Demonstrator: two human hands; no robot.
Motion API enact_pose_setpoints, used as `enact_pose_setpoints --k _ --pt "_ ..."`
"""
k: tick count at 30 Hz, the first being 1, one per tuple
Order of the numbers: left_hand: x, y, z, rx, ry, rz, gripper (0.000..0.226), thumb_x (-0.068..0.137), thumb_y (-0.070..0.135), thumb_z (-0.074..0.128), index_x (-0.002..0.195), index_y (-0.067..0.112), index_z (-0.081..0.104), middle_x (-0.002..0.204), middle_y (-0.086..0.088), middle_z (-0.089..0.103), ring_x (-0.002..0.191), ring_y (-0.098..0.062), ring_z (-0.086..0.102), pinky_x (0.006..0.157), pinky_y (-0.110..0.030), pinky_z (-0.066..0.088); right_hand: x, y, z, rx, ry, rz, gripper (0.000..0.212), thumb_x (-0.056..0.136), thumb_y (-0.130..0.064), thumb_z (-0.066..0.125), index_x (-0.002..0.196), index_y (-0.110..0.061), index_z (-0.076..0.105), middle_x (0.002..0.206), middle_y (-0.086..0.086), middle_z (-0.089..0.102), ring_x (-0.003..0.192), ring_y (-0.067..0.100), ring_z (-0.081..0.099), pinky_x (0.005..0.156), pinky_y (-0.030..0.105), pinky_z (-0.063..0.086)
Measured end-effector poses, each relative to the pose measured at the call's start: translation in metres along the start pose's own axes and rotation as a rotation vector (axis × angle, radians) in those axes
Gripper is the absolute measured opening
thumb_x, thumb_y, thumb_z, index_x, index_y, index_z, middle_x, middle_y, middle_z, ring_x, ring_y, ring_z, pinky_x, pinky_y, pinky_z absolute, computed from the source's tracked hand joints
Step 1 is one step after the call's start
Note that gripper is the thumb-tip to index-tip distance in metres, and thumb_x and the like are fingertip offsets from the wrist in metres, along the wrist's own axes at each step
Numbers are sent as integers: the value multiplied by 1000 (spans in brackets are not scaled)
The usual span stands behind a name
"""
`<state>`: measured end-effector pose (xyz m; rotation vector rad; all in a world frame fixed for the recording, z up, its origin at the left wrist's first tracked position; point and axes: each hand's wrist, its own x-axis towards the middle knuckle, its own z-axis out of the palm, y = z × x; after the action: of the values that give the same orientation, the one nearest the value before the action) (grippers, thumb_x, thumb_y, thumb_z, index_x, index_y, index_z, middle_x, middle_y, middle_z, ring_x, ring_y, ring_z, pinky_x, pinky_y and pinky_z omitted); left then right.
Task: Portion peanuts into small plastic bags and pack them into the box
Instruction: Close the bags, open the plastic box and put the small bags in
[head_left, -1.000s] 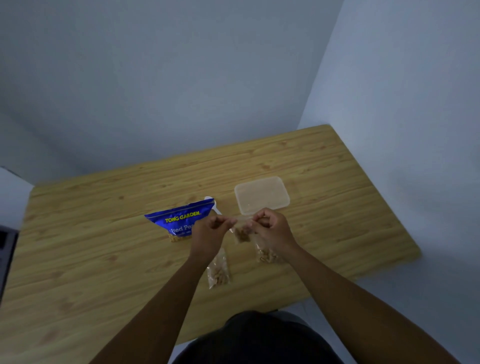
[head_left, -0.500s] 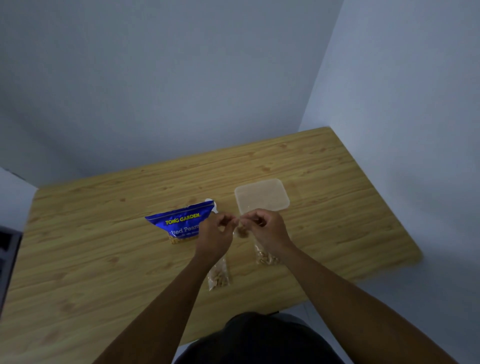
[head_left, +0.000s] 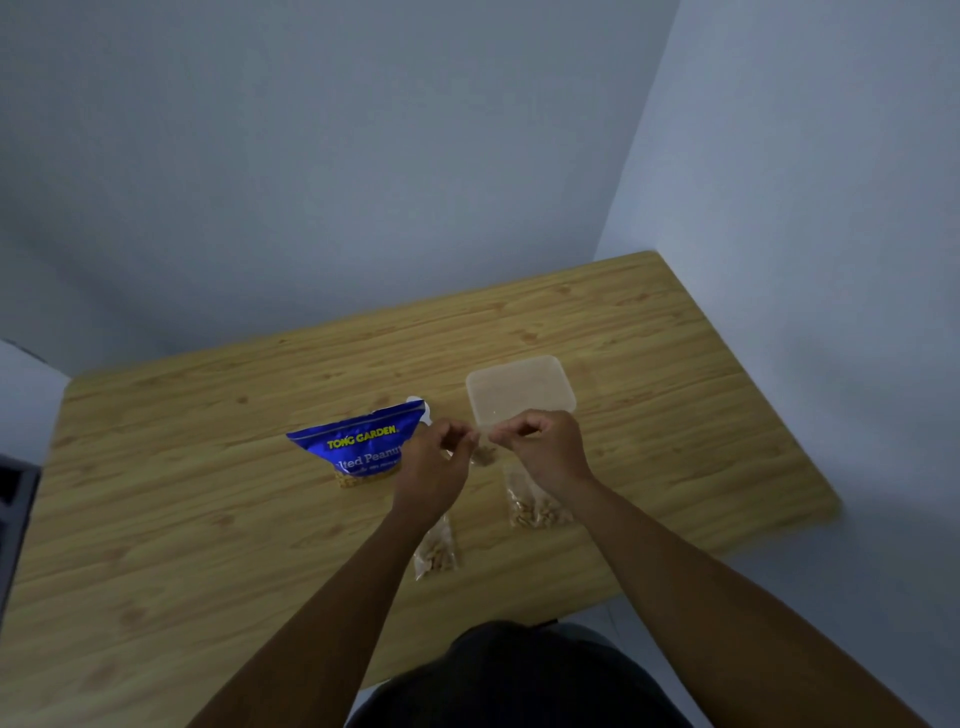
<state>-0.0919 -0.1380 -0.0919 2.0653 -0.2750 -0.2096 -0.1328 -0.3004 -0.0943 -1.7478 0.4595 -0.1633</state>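
Head camera looks down on my two hands, close together above the middle of the wooden table (head_left: 208, 493). My left hand (head_left: 434, 462) and right hand (head_left: 545, 447) have their fingers curled, and each pinches one end of the top edge of a small clear bag (head_left: 484, 453). That edge runs left to right between my fingertips. The bag hangs mouth up, its long axis pointing down toward the table, with a few peanuts gathered at the bottom.

Just beyond my right hand sits the translucent box (head_left: 519, 389), its longer side lying left to right; I cannot tell whether a lid is on it. To the left of my left hand the blue peanut pouch (head_left: 358, 447) lies flat, its wide top edge toward the far wall and its narrow bottom toward me, label readable from where I stand.

Two filled small bags lie on the table: one (head_left: 436, 551) beside my left forearm, one (head_left: 535, 506) just beside my right wrist. Both point lengthwise away from me, with the peanuts heaped at the near end.
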Motion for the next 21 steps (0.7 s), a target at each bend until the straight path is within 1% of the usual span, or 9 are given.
enact_pose_setpoints --k 5,7,9,13,15,17,18,19,21 --pt "2 1 2 -30 -55 29 6 91 17 69 92 17 74 80 10 73 77 -1 68 72 -21 55 5 -1 -10 70 -73 45 11 72 1 87 80 -2 79 77 1 79 75 10 75 72 21 58" --pt "3 1 4 -25 -50 34 6 90 18 69 91 19 75 80 11 74 77 -1 68 73 -23 56 4 0 -15 109 -92 76 12 73 5 84 82 1 78 74 -2 78 72 5 74 68 16 55" --pt "4 1 8 -14 -45 35 6 89 19 70 90 21 75 80 11 74 78 -2 69 74 -23 55 3 3 -18 91 -79 87 9 75 3 83 82 0 79 71 -5 77 69 2 72 66 14 53" --pt "2 2 17 -7 -24 44 6 87 16 72 88 19 77 77 11 74 75 0 68 71 -16 52 3 11 -23 14 -58 57 6 75 -2 84 77 -2 79 77 4 78 73 13 74 73 26 59" --pt "2 3 21 -49 -29 -8 6 87 16 71 87 19 77 76 10 74 72 0 69 69 -16 52 3 11 -24 18 -63 73 5 77 -2 83 76 -3 78 74 -1 78 70 7 72 68 21 56" --pt "3 0 25 -83 -38 -61 7 88 16 70 88 17 77 75 9 75 70 -5 70 69 -19 54 2 12 -25 42 -82 129 8 81 -3 81 76 -7 76 68 -9 75 64 -1 68 61 15 50" --pt "2 -1 25 -103 -48 -84 8 90 16 69 90 16 77 75 7 75 71 -7 71 69 -21 56 0 14 -26 54 -97 161 10 82 -4 80 76 -10 75 67 -10 74 63 -2 67 59 15 49" --pt "2 -3 26 -134 -59 -108 9 91 16 67 92 14 76 75 4 75 71 -11 72 70 -24 57 -1 17 -25 49 -108 188 13 82 -5 81 76 -14 74 69 -9 74 63 0 66 58 17 50" --pt "-1 -6 26 -183 -75 -147 13 94 19 65 96 13 75 73 -1 76 69 -15 73 69 -26 58 -4 28 -22 -6 -111 249 16 82 -8 81 75 -20 73 76 0 76 66 9 66 58 26 53"
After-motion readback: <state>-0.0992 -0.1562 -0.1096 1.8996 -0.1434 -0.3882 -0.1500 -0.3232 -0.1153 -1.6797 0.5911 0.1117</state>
